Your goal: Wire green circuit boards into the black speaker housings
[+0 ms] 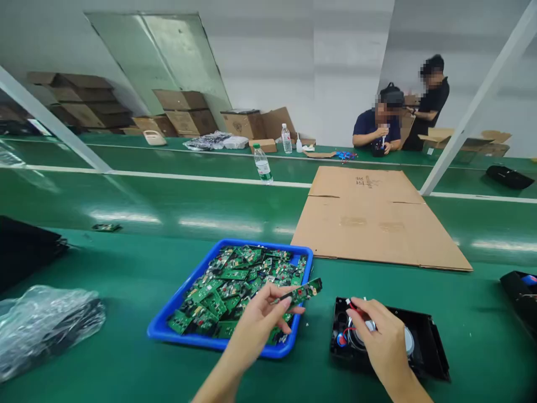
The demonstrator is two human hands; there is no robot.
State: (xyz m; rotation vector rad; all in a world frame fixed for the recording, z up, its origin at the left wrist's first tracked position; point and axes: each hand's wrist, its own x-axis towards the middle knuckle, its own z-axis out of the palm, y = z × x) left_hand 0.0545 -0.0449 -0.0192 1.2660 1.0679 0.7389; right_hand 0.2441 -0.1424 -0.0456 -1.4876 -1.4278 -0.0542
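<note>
My left grip [262, 318], pinching a circuit board [309, 292]; my right grip [384, 338], pinching a red wire [353, 305], which could tear if overpulled.

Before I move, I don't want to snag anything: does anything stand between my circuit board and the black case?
Nothing visible between the circuit board and the black case; your right hand, holding red wires, is over it.

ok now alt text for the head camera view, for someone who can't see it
Left hand holds a small green circuit board beside a blue tray piled with similar boards, while the right hand pinches red wires over an open black casing.
</note>
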